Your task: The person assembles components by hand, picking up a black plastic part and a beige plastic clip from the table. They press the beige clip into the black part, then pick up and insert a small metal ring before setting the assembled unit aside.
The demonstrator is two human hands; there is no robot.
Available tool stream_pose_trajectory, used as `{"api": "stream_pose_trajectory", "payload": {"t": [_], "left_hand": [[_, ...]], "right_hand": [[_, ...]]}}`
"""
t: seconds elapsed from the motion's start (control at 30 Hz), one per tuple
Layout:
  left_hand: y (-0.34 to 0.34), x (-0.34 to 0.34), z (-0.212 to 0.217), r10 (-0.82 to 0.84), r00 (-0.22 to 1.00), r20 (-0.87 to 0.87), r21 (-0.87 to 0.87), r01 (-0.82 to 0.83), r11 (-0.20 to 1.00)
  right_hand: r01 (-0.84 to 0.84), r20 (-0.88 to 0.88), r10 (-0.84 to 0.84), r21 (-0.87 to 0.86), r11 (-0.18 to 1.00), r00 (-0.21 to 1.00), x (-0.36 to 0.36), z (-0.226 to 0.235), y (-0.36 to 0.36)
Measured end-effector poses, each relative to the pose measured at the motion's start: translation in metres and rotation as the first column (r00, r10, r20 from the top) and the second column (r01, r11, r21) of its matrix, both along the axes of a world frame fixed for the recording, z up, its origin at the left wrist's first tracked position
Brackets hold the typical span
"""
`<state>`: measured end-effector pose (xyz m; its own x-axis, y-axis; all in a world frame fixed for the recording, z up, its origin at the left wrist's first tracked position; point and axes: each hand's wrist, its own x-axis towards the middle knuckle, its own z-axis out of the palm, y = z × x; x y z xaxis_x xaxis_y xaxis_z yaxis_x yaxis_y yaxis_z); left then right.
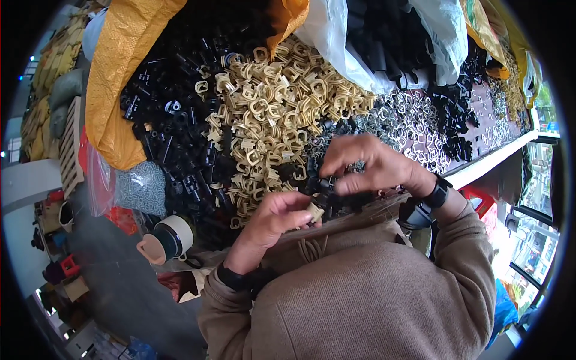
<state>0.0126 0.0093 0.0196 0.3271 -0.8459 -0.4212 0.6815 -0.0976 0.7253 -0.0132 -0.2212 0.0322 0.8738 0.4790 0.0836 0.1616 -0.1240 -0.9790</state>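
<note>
My left hand (pixel 279 219) is closed around a small cream plastic part (pixel 316 212), gripped at the fingertips near the front edge of the work table. Just above it and to the right, my right hand (pixel 371 164) is bent, with thumb and forefinger pinching a small black plastic part (pixel 326 182). That part is close to the cream one; whether they touch cannot be made out. Beyond both hands lies a heap of cream plastic clips (pixel 270 114). Loose black plastic parts (pixel 186 138) are piled to its left, and shiny metal clips (pixel 411 120) to its right.
A lidded cup (pixel 174 237) stands at the table's left front corner beside a clear bag of small grey pieces (pixel 141 189). An orange woven sack (pixel 114 102) hangs over the left edge. A white plastic bag (pixel 336 48) and black parts (pixel 459 114) lie at the back and right.
</note>
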Motion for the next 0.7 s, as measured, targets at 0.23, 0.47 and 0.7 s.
{"api": "stream_pose_trajectory", "payload": {"t": [0.23, 0.47, 0.7], "left_hand": [[0.019, -0.003, -0.013, 0.4, 0.916, -0.03, 0.001, -0.4, 0.917], [0.024, -0.003, -0.019, 0.527, 0.846, -0.084, -0.04, -0.531, 0.847], [0.016, -0.006, -0.019, 0.529, 0.846, -0.067, -0.021, -0.531, 0.847]], "right_hand": [[0.25, 0.4, -0.039, -0.492, 0.834, 0.916, -0.007, -0.02, 0.015], [0.4, 0.606, 0.069, -0.602, 0.691, 0.793, -0.007, -0.032, 0.027], [0.364, 0.6, 0.226, -0.698, 0.616, 0.768, 0.005, -0.038, 0.029]]}}
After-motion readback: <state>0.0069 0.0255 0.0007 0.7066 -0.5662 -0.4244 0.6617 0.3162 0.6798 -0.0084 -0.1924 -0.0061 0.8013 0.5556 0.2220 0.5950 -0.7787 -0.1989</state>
